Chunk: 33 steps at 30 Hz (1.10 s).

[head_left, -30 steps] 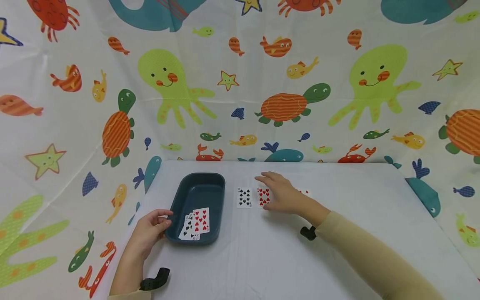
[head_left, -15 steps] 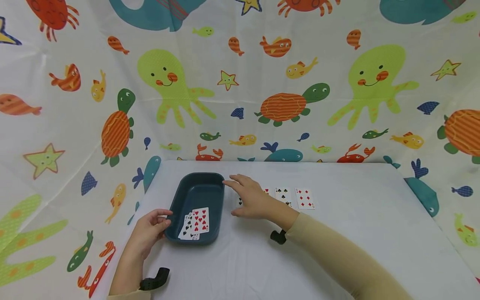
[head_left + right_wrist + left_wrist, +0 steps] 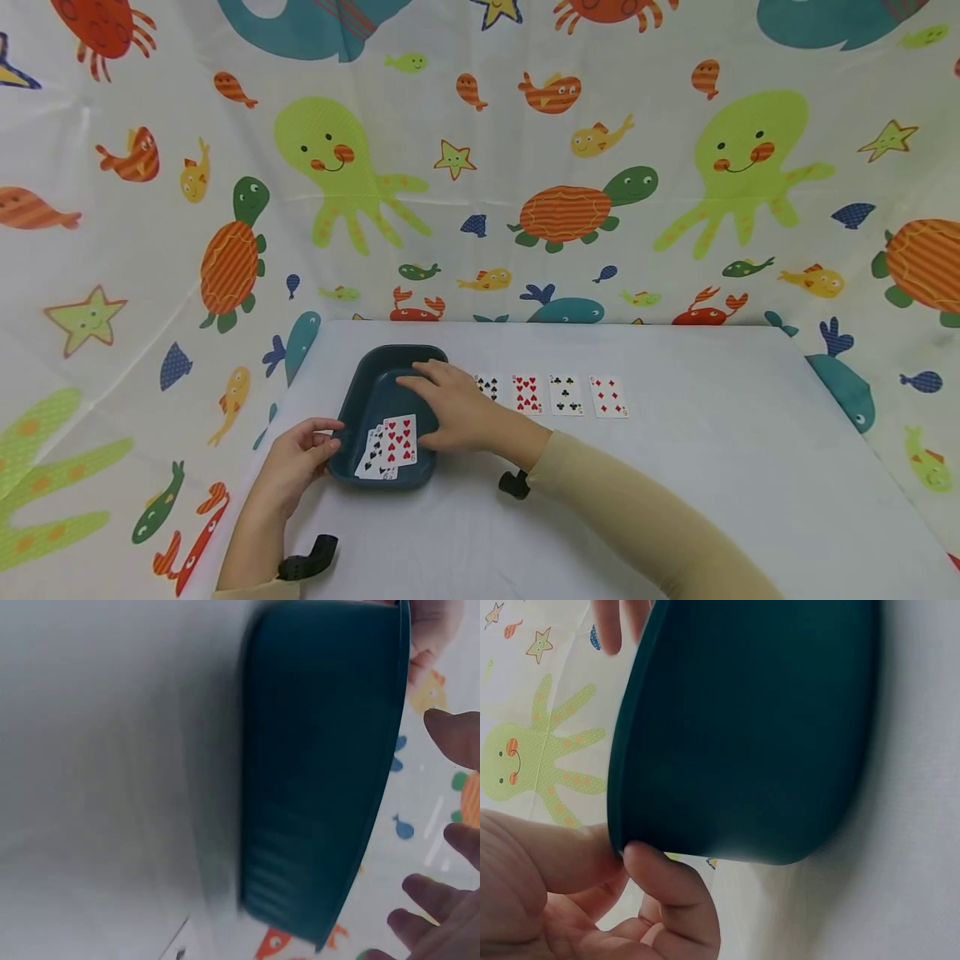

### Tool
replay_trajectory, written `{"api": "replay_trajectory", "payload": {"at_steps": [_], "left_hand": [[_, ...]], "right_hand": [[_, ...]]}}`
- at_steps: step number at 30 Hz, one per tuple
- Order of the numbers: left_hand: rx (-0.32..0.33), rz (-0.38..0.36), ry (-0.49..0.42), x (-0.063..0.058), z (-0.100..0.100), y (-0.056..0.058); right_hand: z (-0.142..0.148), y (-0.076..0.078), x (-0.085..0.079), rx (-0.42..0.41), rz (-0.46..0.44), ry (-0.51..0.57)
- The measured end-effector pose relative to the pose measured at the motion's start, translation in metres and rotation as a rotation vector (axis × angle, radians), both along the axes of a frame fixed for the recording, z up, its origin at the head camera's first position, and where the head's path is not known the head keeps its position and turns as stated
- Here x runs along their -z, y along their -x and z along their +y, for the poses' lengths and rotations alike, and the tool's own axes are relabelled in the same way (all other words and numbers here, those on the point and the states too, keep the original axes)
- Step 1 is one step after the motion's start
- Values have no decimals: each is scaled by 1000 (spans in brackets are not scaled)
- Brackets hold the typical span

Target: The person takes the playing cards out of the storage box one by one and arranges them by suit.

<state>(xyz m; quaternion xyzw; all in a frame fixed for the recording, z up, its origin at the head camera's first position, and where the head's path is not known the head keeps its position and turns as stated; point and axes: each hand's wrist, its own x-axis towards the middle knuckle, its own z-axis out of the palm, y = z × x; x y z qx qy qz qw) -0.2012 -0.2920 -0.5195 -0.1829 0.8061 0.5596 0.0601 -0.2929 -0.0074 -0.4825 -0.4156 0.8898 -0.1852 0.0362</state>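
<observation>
A dark teal tray (image 3: pixel 366 395) rests on the white-covered table. My left hand (image 3: pixel 288 467) pinches its near left rim between thumb and index finger, plain in the left wrist view, where the hand (image 3: pixel 592 900) meets the rim corner. Inside the tray's near end, overlapping playing cards (image 3: pixel 401 440) lie face up, a hearts card on top and spades below. Over the tray's right rim hovers my right hand (image 3: pixel 459 408), fingers spread and holding nothing; the right wrist view shows its fingers (image 3: pixel 431 896) apart beyond the tray wall (image 3: pixel 322 750).
Right of the tray runs a row of face-up cards: spades (image 3: pixel 488 387), partly covered by my right hand, then hearts (image 3: pixel 527 395), clubs (image 3: pixel 566 395) and diamonds (image 3: pixel 608 397). A sea-animal printed curtain (image 3: pixel 495 167) hangs behind and left of the table (image 3: pixel 712 450).
My right hand has swept left from above the card row to over the tray, uncovering the hearts, clubs and diamonds cards. The left hand keeps its hold on the rim.
</observation>
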Motion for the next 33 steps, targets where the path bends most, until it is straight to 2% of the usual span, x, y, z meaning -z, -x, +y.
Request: {"api": "replay_trajectory", "payload": {"at_steps": [10, 13, 23, 33], "left_hand": [[12, 7, -6, 2, -2, 1], [17, 13, -10, 2, -3, 1], [25, 13, -12, 2, -4, 0], [22, 14, -9, 3, -4, 1]], "right_hand": [[-39, -9, 7, -36, 72, -108], [-47, -12, 9, -35, 57, -118], [-64, -12, 20, -7, 46, -205], [-73, -10, 19, -15, 81, -352]]}}
